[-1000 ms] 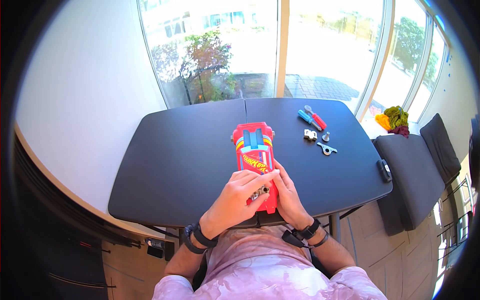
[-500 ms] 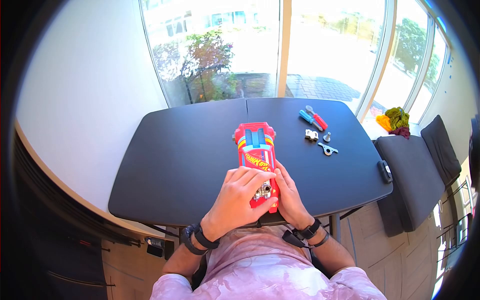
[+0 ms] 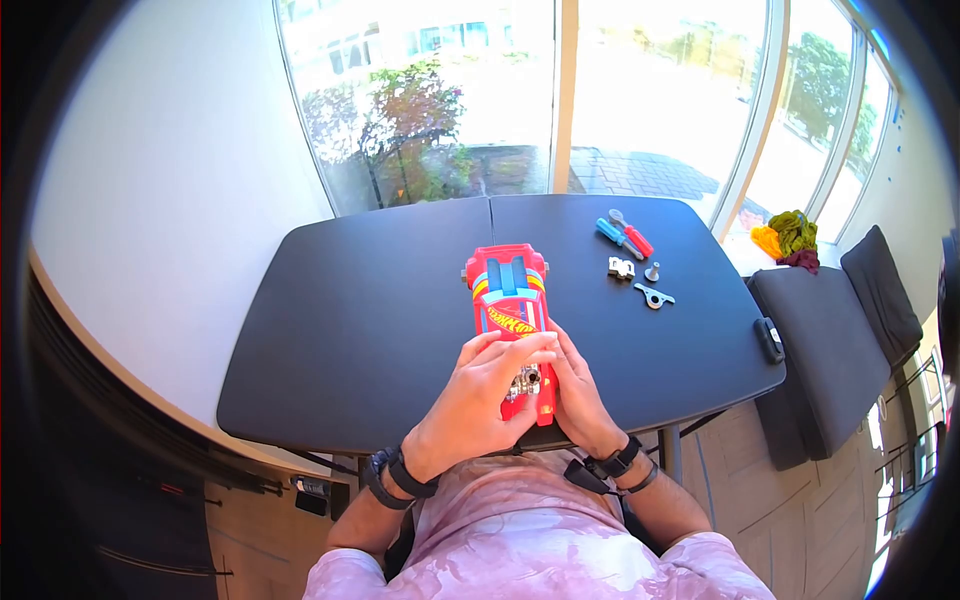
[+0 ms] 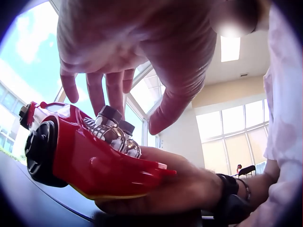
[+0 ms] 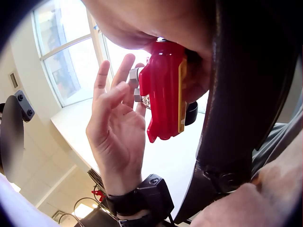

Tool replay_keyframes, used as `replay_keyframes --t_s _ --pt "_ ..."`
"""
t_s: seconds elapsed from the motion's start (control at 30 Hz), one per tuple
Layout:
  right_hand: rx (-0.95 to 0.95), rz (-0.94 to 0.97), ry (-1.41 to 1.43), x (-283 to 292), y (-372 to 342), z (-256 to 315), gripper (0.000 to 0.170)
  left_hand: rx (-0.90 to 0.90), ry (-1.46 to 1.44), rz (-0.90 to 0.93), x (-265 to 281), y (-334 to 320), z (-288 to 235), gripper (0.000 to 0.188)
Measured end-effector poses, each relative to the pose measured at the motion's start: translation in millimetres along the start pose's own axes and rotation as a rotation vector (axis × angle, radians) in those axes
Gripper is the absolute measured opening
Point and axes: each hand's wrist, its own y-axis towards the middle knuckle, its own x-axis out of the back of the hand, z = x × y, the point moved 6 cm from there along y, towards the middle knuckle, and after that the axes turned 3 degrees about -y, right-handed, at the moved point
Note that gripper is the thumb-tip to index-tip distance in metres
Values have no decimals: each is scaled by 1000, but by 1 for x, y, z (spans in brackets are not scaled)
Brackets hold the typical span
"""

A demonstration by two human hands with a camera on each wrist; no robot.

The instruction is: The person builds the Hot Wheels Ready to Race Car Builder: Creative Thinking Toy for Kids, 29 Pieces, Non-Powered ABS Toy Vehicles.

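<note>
A red toy car (image 3: 512,290) with blue windows and yellow lettering is gripped by the right hand (image 3: 588,400) along its right side; the left wrist view shows this hand (image 4: 175,182) under the car body (image 4: 102,165). The left hand (image 3: 465,400) hovers over the near end, around the chrome engine piece (image 3: 526,380). Seen from the left wrist, its fingers hang extended and the thumb stands apart, with the chrome piece (image 4: 111,135) below them. The right wrist view has the left hand (image 5: 118,132) spread beside the car (image 5: 164,94); contact by its fingertips is unclear.
At the black table's (image 3: 350,330) back right lie blue (image 3: 612,233) and red (image 3: 638,242) handled tools, a silver block (image 3: 620,268), a grey peg (image 3: 652,272) and a grey bracket (image 3: 655,296). A dark cushioned seat (image 3: 825,350) stands to the right.
The left hand's fingers and thumb have shifted and spread around the chrome piece, which shows more than a second ago. The right hand keeps its hold, and the car has barely moved.
</note>
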Motion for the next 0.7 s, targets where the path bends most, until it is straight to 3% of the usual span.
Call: replay_keyframes --t_s 0.13,0.23,0.33,0.53,0.7 --pt "2 19 -8 -2 1 1 60 95 49 27 -1 -3 14 63" --pt "2 9 -12 3 1 -2 60 -10 -26 45 -5 -3 10 63" --pt "9 18 -5 0 2 -1 60 -9 26 -44 4 2 -4 63" --pt "-1 14 -13 -1 0 1 60 15 -36 37 -2 -4 12 59" --pt "5 28 -7 -2 1 -1 61 16 76 -55 5 -3 4 61"
